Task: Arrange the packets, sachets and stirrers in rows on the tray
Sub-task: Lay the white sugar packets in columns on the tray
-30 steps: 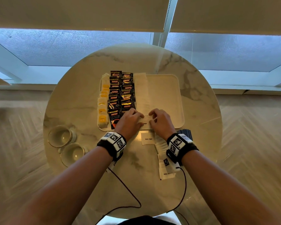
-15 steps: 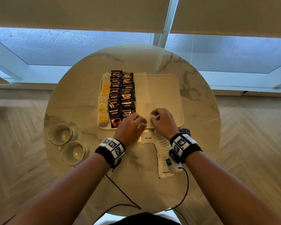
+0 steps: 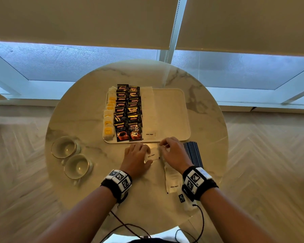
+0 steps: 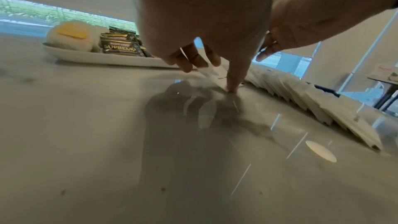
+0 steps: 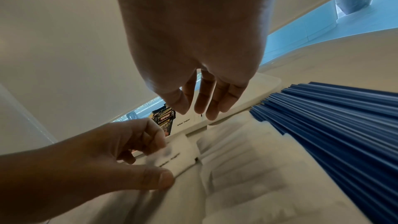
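A white tray (image 3: 172, 116) holds a row of yellow-labelled sachets (image 3: 109, 118), two rows of black coffee packets (image 3: 127, 116) and a row of white sugar sachets (image 3: 148, 111). In front of it, my left hand (image 3: 147, 156) pinches one white sugar sachet (image 3: 152, 155) between fingers and thumb, just above the table; the right wrist view shows this sachet (image 5: 181, 151) too. My right hand (image 3: 162, 148) hovers beside it with relaxed fingers (image 5: 201, 101), holding nothing. Below it, more white sachets (image 3: 172, 178) lie overlapped on the table. Blue stirrers (image 3: 193, 153) lie to their right.
Two glass cups (image 3: 63, 147) (image 3: 77, 166) stand at the front left of the round marble table (image 3: 81, 116). The right half of the tray is bare. Wrist cables trail off the table's near edge.
Both hands have drawn back from the tray's front edge to the table in front of it. The left hand now pinches a white sachet there.
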